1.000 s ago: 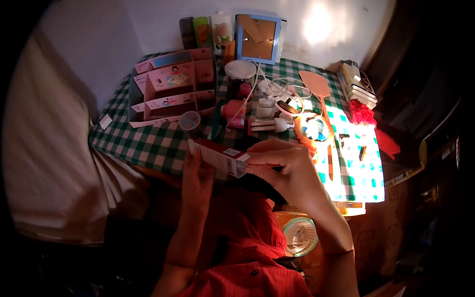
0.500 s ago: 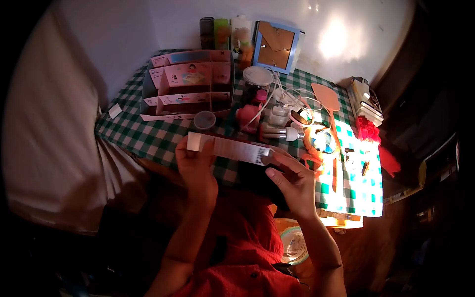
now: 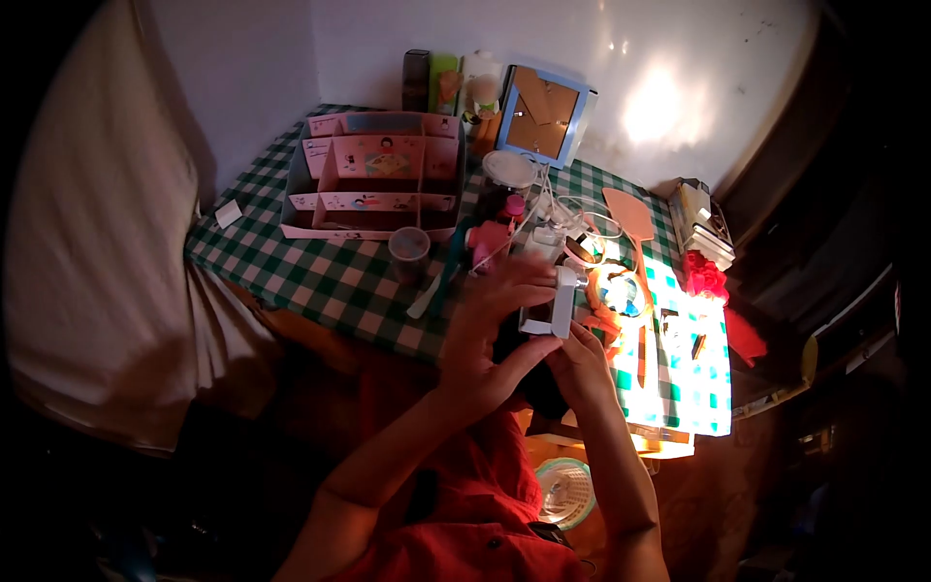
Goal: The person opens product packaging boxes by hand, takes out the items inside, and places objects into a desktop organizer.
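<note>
A small narrow box (image 3: pixel 561 308), white at its near end with a flap standing out, is between my two hands above the table's front edge. My left hand (image 3: pixel 490 339) is at the box's left side, thumb below and fingers above, spread apart and slightly blurred. Gripping the box from the right and below is my right hand (image 3: pixel 580 369), its fingers partly hidden behind it. Beyond the hands are a pink bottle (image 3: pixel 488 242) and a clear lidless-looking cup (image 3: pixel 409 254).
A pink divided organizer (image 3: pixel 373 204) stands on the checked tablecloth (image 3: pixel 320 281). Behind are bottles (image 3: pixel 444 85) and a blue frame (image 3: pixel 546 114). Rightward lie white cables (image 3: pixel 592 206), an orange fly swatter (image 3: pixel 630 215), a red flower (image 3: pixel 705 276) and stacked boxes (image 3: pixel 700 225). A basket (image 3: pixel 565 493) is below.
The box has swung from lying sideways to end-on and moved right. My left hand has moved right and opened around its end. My right hand has shifted beneath it.
</note>
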The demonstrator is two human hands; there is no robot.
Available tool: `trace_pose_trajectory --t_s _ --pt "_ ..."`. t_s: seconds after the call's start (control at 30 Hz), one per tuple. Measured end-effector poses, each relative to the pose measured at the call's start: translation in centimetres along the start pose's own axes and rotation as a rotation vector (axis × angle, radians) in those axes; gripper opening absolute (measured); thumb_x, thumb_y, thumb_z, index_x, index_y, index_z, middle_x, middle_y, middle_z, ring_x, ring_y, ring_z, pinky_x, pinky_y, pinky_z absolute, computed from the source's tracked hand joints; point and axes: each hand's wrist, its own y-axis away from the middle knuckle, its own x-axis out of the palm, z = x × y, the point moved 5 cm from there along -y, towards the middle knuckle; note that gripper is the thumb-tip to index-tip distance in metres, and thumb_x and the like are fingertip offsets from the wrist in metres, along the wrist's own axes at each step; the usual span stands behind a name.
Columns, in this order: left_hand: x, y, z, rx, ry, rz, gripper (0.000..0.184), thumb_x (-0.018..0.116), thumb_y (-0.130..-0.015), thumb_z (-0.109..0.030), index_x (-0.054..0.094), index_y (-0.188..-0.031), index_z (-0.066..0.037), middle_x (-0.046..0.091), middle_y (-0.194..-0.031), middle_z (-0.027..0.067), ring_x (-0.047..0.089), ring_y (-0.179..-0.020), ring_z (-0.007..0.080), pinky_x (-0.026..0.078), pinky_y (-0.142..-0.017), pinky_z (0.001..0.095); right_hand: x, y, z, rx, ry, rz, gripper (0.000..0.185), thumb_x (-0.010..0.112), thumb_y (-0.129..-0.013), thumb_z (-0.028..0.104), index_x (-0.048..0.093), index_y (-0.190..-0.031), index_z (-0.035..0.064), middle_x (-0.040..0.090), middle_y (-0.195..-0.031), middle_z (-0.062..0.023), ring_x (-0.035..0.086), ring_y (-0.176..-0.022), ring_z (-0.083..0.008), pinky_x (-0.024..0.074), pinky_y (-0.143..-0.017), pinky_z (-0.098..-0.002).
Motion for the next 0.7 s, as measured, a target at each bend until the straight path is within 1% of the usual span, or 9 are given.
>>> trace_pose_trajectory --t_s 0.07,0.13,0.17,0.23,0.43,0.5,0.57,0.67,0.7 --pt "0.8 0.4 0.7 -0.076 0.194 0.083 0.041 0.073 -0.073 -0.001 0.057 -0.111 -0.005 0.059 -0.119 0.0145 0.056 -0.116 0.0288 0.041 -0.099 0.0389 0.5 0.1 0.5 0.008 0.041 0.027 0.040 0.054 -0.096 0.024 0.052 -0.122 -0.0056 0.060 -0.113 -0.0114 0.059 -0.103 -0.0161 0.0478 -0.090 -0.0270" --pt "1.5 0.7 0.1 0.015 0.094 0.155 0.043 0.075 -0.073 -0.001 0.055 -0.111 -0.005 0.062 -0.114 0.0144 0.061 -0.108 0.0268 0.042 -0.099 0.0392 0.6 0.1 0.7 -0.023 0.011 0.025 0.037 0.053 -0.095 0.021 0.052 -0.122 -0.0048 0.060 -0.111 -0.0102 0.060 -0.099 -0.0156 0.0487 -0.085 -0.0259" --pt "1.7 0.7 -0.2 0.046 0.049 0.227 0.049 0.076 -0.068 0.006 0.049 -0.108 -0.001 0.061 -0.115 0.0203 0.059 -0.111 0.0299 0.040 -0.102 0.0432 0.4 0.0 0.6 -0.025 0.006 0.042 0.037 0.053 -0.094 0.019 0.052 -0.122 -0.0043 0.061 -0.109 -0.0091 0.060 -0.097 -0.0150 0.0490 -0.082 -0.0260" --pt "1.9 0.7 -0.4 0.083 0.017 0.238 0.048 0.077 -0.068 0.006 0.050 -0.107 -0.001 0.061 -0.114 0.0203 0.059 -0.112 0.0304 0.040 -0.102 0.0439 0.6 0.2 0.8 -0.021 -0.026 0.028 0.034 0.054 -0.091 0.015 0.054 -0.120 -0.0025 0.061 -0.101 -0.0061 0.062 -0.087 -0.0127 0.0502 -0.073 -0.0250" --pt "2.3 0.9 -0.6 0.177 -0.027 0.258 0.038 0.079 -0.065 0.002 0.056 -0.094 -0.002 0.063 -0.109 0.0202 0.059 -0.110 0.0342 0.043 -0.099 0.0450 0.6 0.4 0.7 0.059 -0.095 0.001 0.029 0.054 -0.093 0.017 0.055 -0.116 -0.0013 0.062 -0.097 -0.0057 0.063 -0.081 -0.0127 0.0512 -0.067 -0.0233" --pt "2.3 0.7 -0.9 0.205 -0.064 0.257 0.036 0.081 -0.064 0.000 0.057 -0.091 -0.002 0.063 -0.109 0.0199 0.060 -0.109 0.0348 0.045 -0.096 0.0441 0.0 0.3 0.7 0.060 -0.142 0.093 0.029 0.054 -0.094 0.017 0.055 -0.116 -0.0012 0.063 -0.099 -0.0061 0.063 -0.084 -0.0133 0.0518 -0.070 -0.0238" --pt "1.8 0.3 -2.0 0.354 -0.304 0.183 0.038 0.084 -0.060 -0.007 0.059 -0.088 -0.002 0.064 -0.109 0.0179 0.061 -0.104 0.0336 0.049 -0.088 0.0407 -0.1 0.1 0.5 0.059 -0.189 0.185 0.028 0.053 -0.095 0.018 0.055 -0.115 -0.0011 0.063 -0.100 -0.0065 0.063 -0.087 -0.0138 0.0524 -0.072 -0.0244" --pt "0.1 0.1 -1.7 0.255 -0.408 0.107 0.035 0.083 -0.061 -0.010 0.058 -0.084 -0.005 0.062 -0.114 0.0123 0.059 -0.105 0.0301 0.049 -0.084 0.0371 -0.6 -0.2 0.2 0.088 -0.163 0.119 0.027 0.053 -0.096 0.018 0.055 -0.116 -0.0002 0.063 -0.105 -0.0076 0.063 -0.095 -0.0147 0.0529 -0.080 -0.0255" --pt "-0.7 0.0 -1.5 0.216 -0.475 0.078 0.039 0.085 -0.059 -0.012 0.061 -0.089 -0.005 0.062 -0.113 0.0125 0.061 -0.100 0.0303 0.050 -0.081 0.0354 -0.8 -0.2 0.3 0.079 -0.147 0.111 0.026 0.055 -0.095 0.015 0.056 -0.116 0.0001 0.063 -0.107 -0.0080 0.062 -0.098 -0.0150 0.0525 -0.084 -0.0266"
